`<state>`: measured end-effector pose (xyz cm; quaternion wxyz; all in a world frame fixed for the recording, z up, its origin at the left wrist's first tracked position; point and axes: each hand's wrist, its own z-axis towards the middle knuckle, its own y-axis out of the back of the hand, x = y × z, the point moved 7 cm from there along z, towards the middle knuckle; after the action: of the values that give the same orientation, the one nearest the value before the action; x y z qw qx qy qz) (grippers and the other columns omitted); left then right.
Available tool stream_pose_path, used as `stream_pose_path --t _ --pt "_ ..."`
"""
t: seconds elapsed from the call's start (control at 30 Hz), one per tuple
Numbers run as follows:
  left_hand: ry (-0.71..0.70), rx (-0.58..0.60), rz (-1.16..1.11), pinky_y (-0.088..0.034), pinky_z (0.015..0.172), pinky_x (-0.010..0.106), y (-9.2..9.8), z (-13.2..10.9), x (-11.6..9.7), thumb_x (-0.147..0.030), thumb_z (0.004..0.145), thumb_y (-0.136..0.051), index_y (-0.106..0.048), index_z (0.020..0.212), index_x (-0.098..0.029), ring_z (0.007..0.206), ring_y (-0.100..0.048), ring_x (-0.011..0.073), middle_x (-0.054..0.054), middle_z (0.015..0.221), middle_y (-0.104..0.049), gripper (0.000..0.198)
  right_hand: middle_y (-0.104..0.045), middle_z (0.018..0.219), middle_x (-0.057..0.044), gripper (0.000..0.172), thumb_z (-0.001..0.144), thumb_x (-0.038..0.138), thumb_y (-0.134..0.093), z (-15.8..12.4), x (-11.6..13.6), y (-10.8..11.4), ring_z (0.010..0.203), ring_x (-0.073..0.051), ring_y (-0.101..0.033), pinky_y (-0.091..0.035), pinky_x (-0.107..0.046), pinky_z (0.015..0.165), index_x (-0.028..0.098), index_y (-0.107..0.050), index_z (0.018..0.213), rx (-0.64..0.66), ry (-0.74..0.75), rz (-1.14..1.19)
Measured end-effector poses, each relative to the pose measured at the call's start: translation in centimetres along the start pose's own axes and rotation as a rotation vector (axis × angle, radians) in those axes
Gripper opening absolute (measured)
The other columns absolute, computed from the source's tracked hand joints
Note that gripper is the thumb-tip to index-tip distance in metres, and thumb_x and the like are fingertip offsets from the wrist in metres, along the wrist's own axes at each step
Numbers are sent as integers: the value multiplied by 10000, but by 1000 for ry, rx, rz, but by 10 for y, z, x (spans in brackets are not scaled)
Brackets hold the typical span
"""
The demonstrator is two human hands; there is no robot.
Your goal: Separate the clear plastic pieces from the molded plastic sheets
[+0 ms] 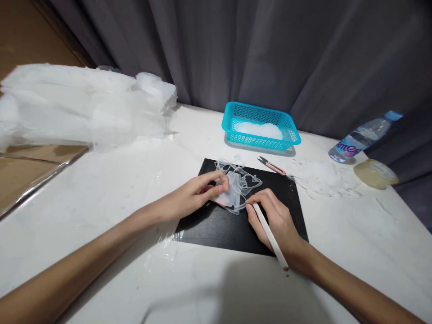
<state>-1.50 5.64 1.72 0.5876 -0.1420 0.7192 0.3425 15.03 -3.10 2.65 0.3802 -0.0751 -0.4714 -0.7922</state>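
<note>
Tangled translucent material lies on the black mat, whose dark ground presumably makes its pale outline easier to see. Left hand pinches its left side, likely to steady it; right hand grips a white-handled tool pen-fashion, apparently for fine control. Pink snips lie at the mat's far edge, within reach.

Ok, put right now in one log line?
left hand: at translucent sheet; right hand: holding white stick; below: black mat; beyond: blue basket
</note>
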Motion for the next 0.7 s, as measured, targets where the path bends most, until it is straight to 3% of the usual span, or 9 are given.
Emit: stream_pose_path --t 0.17,0.3,0.43,0.53,0.7 --pt "14 -16 182 -453 775 302 -5 -1 4 -408 1044 -522 -726 1103 -228 882 -566 184 46 1052 -585 278 -625 879 -57 66 972 159 -623 -1 4 3 795 -185 -635 -543 -309 733 186 -569 1000 -38 33 -40" --pt "0 -80 138 -432 701 268 -13 -3 -3 -398 1026 -567 -666 1095 -210 847 -546 165 39 1056 -582 223 -625 857 -59 123 952 199 -672 -1 7 6 775 -194 -637 -551 -315 690 185 -560 1000 -87 81 -85" --pt "-103 -156 246 -425 759 267 -20 -5 -16 -383 1035 -577 -606 958 -195 816 -541 144 -5 926 -587 205 -655 894 -74 119 957 128 -644 7 5 12 815 -193 -661 -575 -322 741 182 -577 1039 -141 90 -79" --pt "-127 -159 288 -406 712 250 -25 -7 -17 -372 1043 -574 -548 917 -203 735 -522 114 -36 863 -576 213 -677 938 -92 176 954 138 -659 13 6 16 858 -206 -677 -592 -342 772 178 -588 1110 -177 120 -96" --pt "-137 -214 183 -444 735 238 -26 -8 -15 -356 1039 -590 -459 1061 -237 768 -567 111 -44 916 -580 178 -683 1019 -124 331 937 199 -711 20 10 25 934 -236 -683 -600 -370 793 166 -569 1235 -214 180 -169"
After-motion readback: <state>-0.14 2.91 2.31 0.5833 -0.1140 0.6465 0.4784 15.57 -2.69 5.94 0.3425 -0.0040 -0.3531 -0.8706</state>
